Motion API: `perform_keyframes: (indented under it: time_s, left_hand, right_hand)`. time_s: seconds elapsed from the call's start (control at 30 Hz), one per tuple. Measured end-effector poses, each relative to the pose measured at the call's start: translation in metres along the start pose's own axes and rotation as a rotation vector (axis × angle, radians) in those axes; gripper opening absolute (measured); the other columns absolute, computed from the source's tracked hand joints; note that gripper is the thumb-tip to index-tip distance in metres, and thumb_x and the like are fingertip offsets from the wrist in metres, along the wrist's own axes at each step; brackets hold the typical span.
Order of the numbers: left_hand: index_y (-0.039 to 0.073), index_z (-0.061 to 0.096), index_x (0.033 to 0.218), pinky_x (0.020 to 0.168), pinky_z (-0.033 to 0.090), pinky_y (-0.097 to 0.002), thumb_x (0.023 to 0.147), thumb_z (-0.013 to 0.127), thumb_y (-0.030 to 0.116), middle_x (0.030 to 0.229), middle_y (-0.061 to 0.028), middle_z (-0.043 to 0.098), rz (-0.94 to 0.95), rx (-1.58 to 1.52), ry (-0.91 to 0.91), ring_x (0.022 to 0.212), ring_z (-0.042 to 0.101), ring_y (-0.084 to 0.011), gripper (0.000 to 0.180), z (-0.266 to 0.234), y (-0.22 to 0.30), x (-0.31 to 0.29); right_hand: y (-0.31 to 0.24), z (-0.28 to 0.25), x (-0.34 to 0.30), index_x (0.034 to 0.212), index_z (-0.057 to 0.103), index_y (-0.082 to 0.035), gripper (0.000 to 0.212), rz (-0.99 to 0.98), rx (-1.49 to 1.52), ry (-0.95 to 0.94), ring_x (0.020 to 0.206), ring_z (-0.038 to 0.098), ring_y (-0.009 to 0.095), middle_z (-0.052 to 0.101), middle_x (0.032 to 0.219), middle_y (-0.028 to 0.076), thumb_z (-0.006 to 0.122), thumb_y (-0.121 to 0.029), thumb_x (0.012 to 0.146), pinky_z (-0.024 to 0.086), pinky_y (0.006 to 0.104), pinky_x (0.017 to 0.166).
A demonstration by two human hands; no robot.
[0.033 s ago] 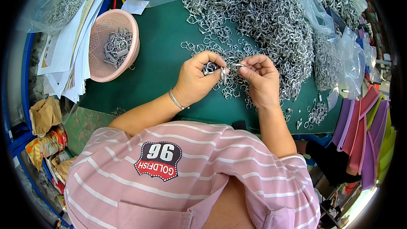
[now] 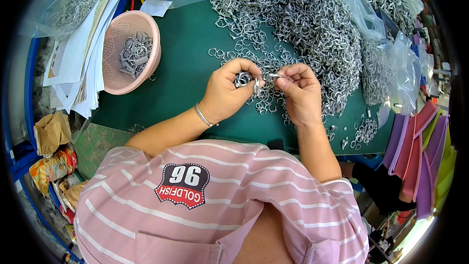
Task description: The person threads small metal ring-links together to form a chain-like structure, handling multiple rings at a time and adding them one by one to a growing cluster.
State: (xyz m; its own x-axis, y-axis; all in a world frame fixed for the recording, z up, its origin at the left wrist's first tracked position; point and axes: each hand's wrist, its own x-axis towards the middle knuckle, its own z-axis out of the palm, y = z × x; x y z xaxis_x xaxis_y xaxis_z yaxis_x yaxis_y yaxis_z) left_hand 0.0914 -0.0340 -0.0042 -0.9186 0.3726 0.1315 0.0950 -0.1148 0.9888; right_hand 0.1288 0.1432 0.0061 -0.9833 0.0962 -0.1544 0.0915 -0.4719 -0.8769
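My left hand (image 2: 225, 92) is closed around several small silvery metal rings (image 2: 242, 79), with another metal piece (image 2: 256, 86) pinched upright between thumb and forefinger. Just right of it, my right hand (image 2: 304, 97) pinches a small metal ring (image 2: 272, 76) at its fingertips; its exact shape is partly covered by the fingers. Both hands are raised close together over the near edge of a large heap of loose metal rings (image 2: 317, 29), which spreads across the green table (image 2: 183, 39).
A pink perforated basket (image 2: 155, 51) with metal pieces inside stands at the left. Beside it lean paper sheets (image 2: 80, 76) and a plastic bag of rings (image 2: 73, 12). Clear plastic bags (image 2: 405, 68) lie at the right, near a small cluster of rings (image 2: 365, 131) and hanging coloured strips (image 2: 415, 151).
Both hands stay in nearly the same place. The small metal pieces at my fingertips have shifted very slightly.
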Motion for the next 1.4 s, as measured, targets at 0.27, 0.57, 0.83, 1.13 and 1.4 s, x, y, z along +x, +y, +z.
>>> perform_keyframes:
  time_s: [0.27,0.57,0.83,1.13,1.4]
  left_hand:
    - [0.001,0.062,0.091,0.076,0.047,-0.0250,0.079,0.068,0.003,0.089,-0.0048,0.063,0.115,0.113,-0.051,0.084,0.058,-0.0117,0.013,-0.004,0.001,0.002]
    - [0.002,0.057,0.098,0.056,0.041,-0.0167,0.086,0.064,0.007,0.085,0.0006,0.058,-0.045,-0.076,0.158,0.064,0.049,-0.0026,0.015,-0.003,-0.003,0.002]
    - [0.003,0.056,0.088,0.081,0.044,-0.0267,0.078,0.067,-0.001,0.091,-0.0051,0.059,0.038,0.004,0.078,0.087,0.054,-0.0121,0.015,-0.006,-0.005,0.002]
    - [0.004,0.058,0.084,0.083,0.045,-0.0297,0.074,0.063,-0.007,0.098,-0.0078,0.061,0.172,0.152,0.058,0.094,0.057,-0.0177,0.015,-0.004,0.004,0.004]
    - [0.002,0.063,0.095,0.077,0.048,-0.0277,0.075,0.062,-0.005,0.090,-0.0082,0.063,0.119,0.257,0.006,0.083,0.060,-0.0179,0.021,-0.006,0.006,0.002]
  right_hand:
    - [0.007,0.006,-0.005,0.094,0.057,-0.002,0.017,-0.045,-0.002,-0.088,0.084,0.061,0.017,0.059,0.096,0.008,0.059,0.009,0.081,0.051,0.0288,0.075]
    - [0.001,0.002,0.031,0.086,0.064,-0.003,0.014,-0.558,-1.368,-0.121,0.085,0.057,0.028,0.061,0.090,0.011,0.068,-0.002,0.073,0.045,0.0341,0.076]
    - [-0.004,0.002,0.022,0.094,0.063,0.001,0.013,-0.221,-0.762,0.111,0.071,0.059,0.017,0.061,0.080,0.010,0.060,0.002,0.082,0.047,0.0274,0.063]
    - [-0.015,0.019,0.008,0.126,0.049,-0.005,0.052,-0.373,-0.920,-0.068,0.073,0.058,0.015,0.061,0.084,0.007,0.062,0.006,0.077,0.047,0.0259,0.063]
    - [-0.010,0.025,0.006,0.125,0.048,-0.003,0.056,-0.512,-0.931,-0.149,0.077,0.060,0.013,0.061,0.085,0.008,0.064,0.010,0.074,0.048,0.0247,0.062]
